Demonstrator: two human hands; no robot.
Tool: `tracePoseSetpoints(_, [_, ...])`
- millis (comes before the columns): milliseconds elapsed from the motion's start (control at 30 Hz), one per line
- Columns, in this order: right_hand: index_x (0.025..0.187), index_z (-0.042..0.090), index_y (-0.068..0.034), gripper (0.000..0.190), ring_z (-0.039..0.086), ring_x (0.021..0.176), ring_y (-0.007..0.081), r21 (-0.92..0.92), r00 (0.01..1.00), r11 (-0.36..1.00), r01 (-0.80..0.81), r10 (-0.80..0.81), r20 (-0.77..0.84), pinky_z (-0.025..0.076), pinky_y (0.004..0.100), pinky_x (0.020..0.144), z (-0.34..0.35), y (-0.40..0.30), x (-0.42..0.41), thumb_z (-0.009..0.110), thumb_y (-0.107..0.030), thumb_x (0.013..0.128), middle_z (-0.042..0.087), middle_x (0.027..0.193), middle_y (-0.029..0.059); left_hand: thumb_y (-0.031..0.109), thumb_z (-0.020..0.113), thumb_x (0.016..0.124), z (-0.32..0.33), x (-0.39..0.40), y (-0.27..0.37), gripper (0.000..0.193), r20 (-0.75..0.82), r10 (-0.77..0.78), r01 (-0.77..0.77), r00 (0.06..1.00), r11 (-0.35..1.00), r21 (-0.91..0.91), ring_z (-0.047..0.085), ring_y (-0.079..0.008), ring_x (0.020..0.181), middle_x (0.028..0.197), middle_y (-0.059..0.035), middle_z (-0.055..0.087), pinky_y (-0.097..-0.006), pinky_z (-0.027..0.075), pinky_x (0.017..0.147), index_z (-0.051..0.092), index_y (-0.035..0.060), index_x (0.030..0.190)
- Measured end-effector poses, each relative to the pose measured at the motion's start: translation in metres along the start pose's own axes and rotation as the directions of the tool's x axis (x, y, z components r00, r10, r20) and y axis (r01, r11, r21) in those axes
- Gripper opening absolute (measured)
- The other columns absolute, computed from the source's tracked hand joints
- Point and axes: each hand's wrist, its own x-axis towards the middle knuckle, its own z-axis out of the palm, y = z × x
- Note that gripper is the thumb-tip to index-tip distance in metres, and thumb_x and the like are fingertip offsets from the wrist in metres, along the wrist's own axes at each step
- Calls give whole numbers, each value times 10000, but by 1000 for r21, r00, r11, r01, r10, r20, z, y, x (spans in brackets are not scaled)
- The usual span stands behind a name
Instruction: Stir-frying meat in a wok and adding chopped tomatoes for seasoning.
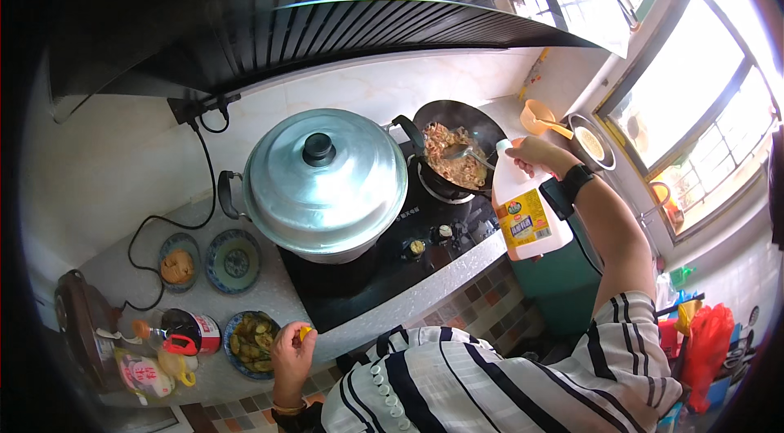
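My right hand (534, 157) grips the handle of a pale plastic jug (528, 212) with a yellow label, held upright at the hob's right front edge. Just left of it, a black wok (495, 127) on the right burner holds steaming sliced meat (453, 167) and a metal spoon or ladle (459, 151). Between the fingers of my left hand (294, 350) is a small yellow cap (305, 332). That hand is beside a patterned bowl of cooked green vegetable slices (252, 344).
A large lidded aluminium pot (324, 188) covers the left burner. Left on the counter are an empty patterned bowl (233, 261), a bowl of brown paste (177, 266), a power cord and bottles (199, 335). An orange ladle (539, 118) and a pan (603, 139) stand by the window.
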Motion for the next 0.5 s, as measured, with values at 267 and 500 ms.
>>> tracePoseSetpoints(267, [749,549,-2,374,497,388,133,300,938,937,176,-67,-341,390,292,370,26,-29,-129,535,-345,900,513,537,48,115,693,773,-15,18,18,296,130,46,-27,990,989,-143,596,-175,796,929,-105,614,-275,490,672,606,16,1038])
tracePoseSetpoints(500, [865,566,-6,339,624,716,364,16,832,875,484,-455,-316,493,413,659,151,-52,-213,611,-342,858,618,751,200,19,670,766,-17,24,40,345,307,319,-274,897,945,-180,601,-185,796,1000,-118,608,-266,499,676,598,19,1104])
